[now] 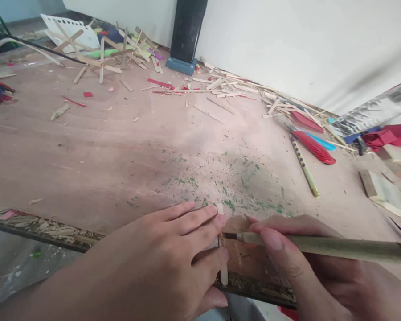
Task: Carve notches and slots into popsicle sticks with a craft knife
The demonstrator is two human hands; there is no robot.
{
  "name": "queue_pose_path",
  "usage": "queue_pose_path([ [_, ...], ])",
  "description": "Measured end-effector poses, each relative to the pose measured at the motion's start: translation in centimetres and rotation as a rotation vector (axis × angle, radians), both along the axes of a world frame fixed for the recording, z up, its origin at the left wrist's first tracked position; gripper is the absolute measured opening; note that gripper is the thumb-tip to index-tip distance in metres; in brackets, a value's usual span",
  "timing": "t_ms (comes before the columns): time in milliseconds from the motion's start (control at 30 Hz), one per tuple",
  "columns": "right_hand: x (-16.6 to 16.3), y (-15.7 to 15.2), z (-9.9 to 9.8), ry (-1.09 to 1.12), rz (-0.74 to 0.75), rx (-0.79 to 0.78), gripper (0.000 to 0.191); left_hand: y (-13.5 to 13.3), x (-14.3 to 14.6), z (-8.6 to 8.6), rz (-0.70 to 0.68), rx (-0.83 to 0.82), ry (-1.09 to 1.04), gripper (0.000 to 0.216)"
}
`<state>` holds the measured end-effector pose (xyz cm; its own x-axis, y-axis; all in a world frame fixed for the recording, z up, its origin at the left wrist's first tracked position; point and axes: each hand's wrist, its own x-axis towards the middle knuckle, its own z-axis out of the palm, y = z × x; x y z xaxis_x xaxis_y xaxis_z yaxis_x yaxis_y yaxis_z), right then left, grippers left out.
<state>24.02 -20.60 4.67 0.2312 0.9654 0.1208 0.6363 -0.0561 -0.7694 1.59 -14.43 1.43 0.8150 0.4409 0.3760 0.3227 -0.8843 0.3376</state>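
Thin pale wooden craft stick (223, 267) lies flat at the near edge of the plywood board (120, 151), rounded ends, running away from the person, its middle hidden under fingers. Left hand (173, 254) presses flat on the stick, fingers spread, pinning not clasping. Right hand (297, 254), just right of the stick, clenched around a long olive-handled knife (321, 245), its dark blade tip touching the stick at mid-length. Board is pinkish-brown, scratched, with green flecks just beyond the stick. Far beyond the stick: scattered sticks and a stick frame (100, 53), red scraps. Beyond and right of the stick: dotted pencil (304, 167), red comb (312, 147). White wall (304, 40) behind, with a dark post (187, 31)
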Motion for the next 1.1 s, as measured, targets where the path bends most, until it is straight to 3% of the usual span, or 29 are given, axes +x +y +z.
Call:
queue_pose_path([
  [233,0.2,0.7,0.3,0.197,0.08,-0.073,0.011,0.1,0.2,0.1,0.003,0.04,-0.011,0.032],
  [400,0.9,0.7,0.4,0.298,0.085,-0.157,0.017,0.1,0.1,0.2,-0.008,0.027,-0.003,0.034],
  [500,1.1,0.4,0.0,0.365,0.055,-0.199,0.02,0.0,0.1,0.2,-0.03,0.021,0.006,0.034],
  [633,1.6,-0.3,-1.0,0.493,-0.09,-0.223,0.028,0.1,0.2,0.1,-0.021,0.018,-0.017,0.034],
  [933,0.8,-0.8,-0.8,0.445,-0.155,-0.204,0.03,0.6,0.2,0.1,-0.025,-0.034,-0.002,0.036],
  [1100,0.2,-0.2,-0.3,0.317,-0.048,-0.122,0.021,0.3,0.0,0.1,-0.036,-0.003,0.004,0.039],
])
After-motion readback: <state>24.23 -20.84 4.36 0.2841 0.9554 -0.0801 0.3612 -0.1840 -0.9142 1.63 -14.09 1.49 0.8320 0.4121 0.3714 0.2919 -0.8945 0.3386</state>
